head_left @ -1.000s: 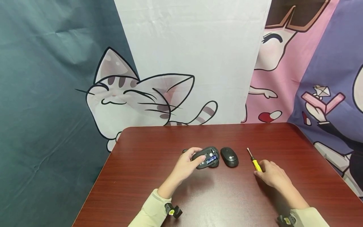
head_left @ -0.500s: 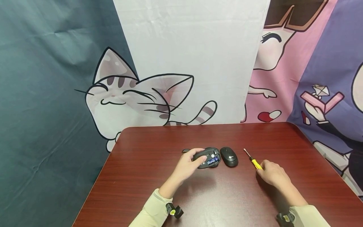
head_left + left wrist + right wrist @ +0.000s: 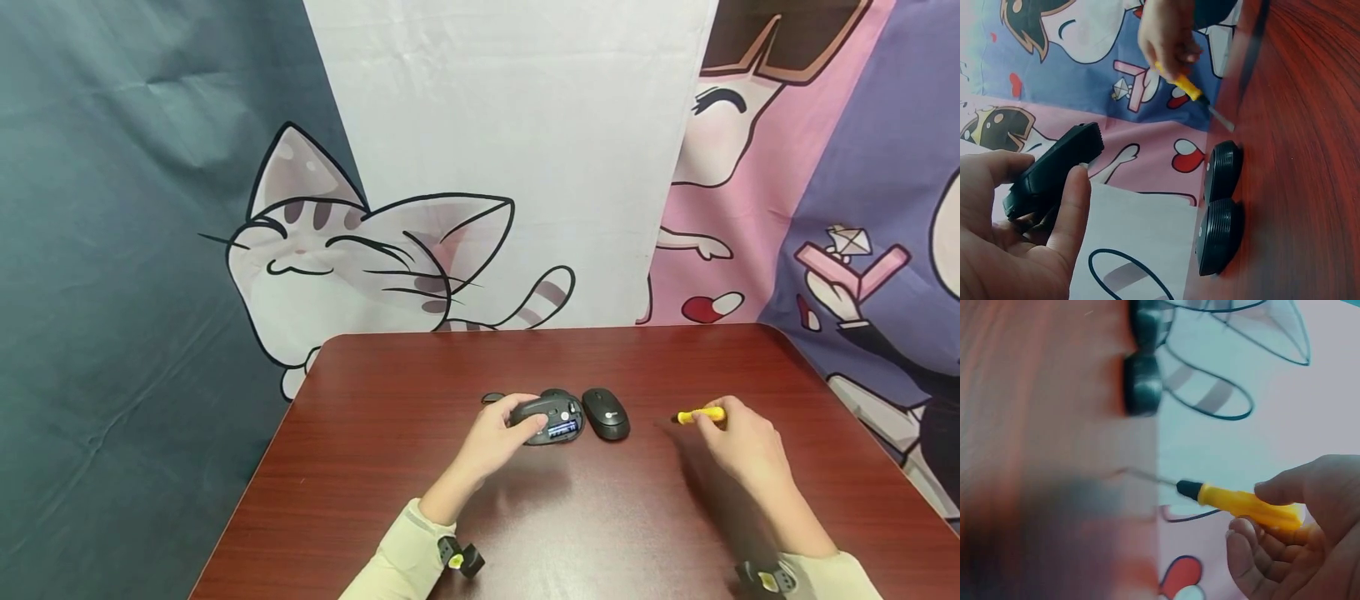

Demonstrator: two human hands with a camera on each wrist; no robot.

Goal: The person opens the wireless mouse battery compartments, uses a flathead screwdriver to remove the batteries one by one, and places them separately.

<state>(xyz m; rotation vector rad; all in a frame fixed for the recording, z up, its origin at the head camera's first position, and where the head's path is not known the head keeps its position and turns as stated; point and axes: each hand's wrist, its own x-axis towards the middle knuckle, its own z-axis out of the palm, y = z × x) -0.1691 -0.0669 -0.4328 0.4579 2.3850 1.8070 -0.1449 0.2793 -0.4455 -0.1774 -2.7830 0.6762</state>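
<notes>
My left hand holds a black computer mouse above the table, its underside turned toward me. The battery compartment is uncovered, and a blue battery shows inside. In the left wrist view the held mouse sits between thumb and fingers, seen edge-on. My right hand pinches a screwdriver by its yellow handle, off the table. The metal shaft points down and away from the palm in the right wrist view, where the screwdriver shows whole.
A black mouse rests on the reddish-brown table, right of the held one. Another mouse stands close beside it, mostly hidden behind the held mouse in the head view. A small dark piece lies behind my left hand. A cartoon-printed cloth hangs behind.
My right hand has lifted the screwdriver off the table, moving slightly up and right, and its handle has swung nearly level in the head view. The left hand has lowered the mouse slightly.
</notes>
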